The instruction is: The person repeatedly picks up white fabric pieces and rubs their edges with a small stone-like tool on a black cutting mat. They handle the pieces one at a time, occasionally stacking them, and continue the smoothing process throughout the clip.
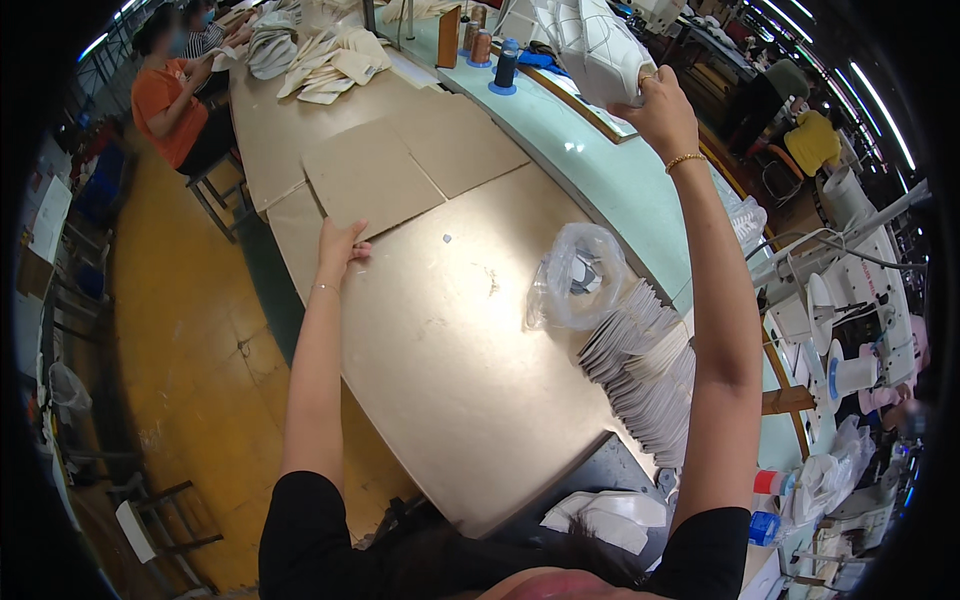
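Observation:
My left hand (343,248) is at the near corner of a brown cardboard sheet (365,175), pinching its edge with curled fingers. The sheet lies flat on the table, overlapping other cardboard. At the upper right, my right hand (660,112) is stretched far out, its fingers closed on the near end of a bundle of white curved pieces (590,50). That bundle is over the pale green table; its far end runs out of the picture.
On the tan table (450,340) are a clear plastic bag (580,285) and stacked grey-white pieces (645,370). Thread spools (505,68) stand on the green table (590,165). Cream pieces (335,65) lie at the far end, near a seated person in orange (165,110). Sewing machines (850,290) line the right.

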### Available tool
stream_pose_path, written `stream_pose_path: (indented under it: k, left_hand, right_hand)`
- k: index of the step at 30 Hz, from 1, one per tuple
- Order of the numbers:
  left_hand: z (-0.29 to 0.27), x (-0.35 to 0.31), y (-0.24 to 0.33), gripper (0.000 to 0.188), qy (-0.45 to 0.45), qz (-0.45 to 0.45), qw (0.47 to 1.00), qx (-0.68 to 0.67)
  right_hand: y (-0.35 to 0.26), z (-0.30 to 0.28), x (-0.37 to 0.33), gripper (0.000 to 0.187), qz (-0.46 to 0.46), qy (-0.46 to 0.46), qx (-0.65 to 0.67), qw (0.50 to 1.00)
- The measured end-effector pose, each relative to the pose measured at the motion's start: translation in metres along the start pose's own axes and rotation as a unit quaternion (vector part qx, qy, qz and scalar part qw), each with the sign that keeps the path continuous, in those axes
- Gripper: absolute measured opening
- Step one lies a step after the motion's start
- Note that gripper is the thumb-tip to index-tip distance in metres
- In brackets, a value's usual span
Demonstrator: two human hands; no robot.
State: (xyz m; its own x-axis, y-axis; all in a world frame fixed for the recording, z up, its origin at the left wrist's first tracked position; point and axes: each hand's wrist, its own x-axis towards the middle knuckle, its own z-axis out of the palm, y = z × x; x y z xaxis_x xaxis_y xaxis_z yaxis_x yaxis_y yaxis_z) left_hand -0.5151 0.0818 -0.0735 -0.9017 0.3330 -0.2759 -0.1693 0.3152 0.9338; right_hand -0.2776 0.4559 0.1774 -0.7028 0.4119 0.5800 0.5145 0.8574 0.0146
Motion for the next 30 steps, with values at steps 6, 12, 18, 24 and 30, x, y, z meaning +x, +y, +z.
stream_pose_path:
  k: [6,12,18,24,30]
  left_hand:
    - [0.002,-0.035,0.015,0.091,0.18,0.121,0.863,0.456]
    - [0.008,-0.045,-0.045,0.07,0.132,0.238,0.793,0.545]
    - [0.025,-0.035,-0.051,0.054,0.134,0.242,0.78,0.561]
    - [0.017,-0.039,-0.045,0.054,0.132,0.221,0.793,0.552]
    - [0.011,-0.036,-0.049,0.058,0.143,0.245,0.813,0.508]
  right_hand:
    - [-0.027,0.024,-0.009,0.043,-0.017,-0.041,-0.009,0.999]
    - [-0.077,0.076,-0.019,0.04,-0.082,-0.047,-0.002,0.995]
    - [-0.079,0.207,-0.064,0.042,-0.057,-0.135,-0.045,0.988]
    - [-0.079,0.154,-0.063,0.047,-0.072,-0.162,0.107,0.978]
    - [-0.029,0.012,-0.088,0.03,-0.071,-0.101,0.134,0.983]
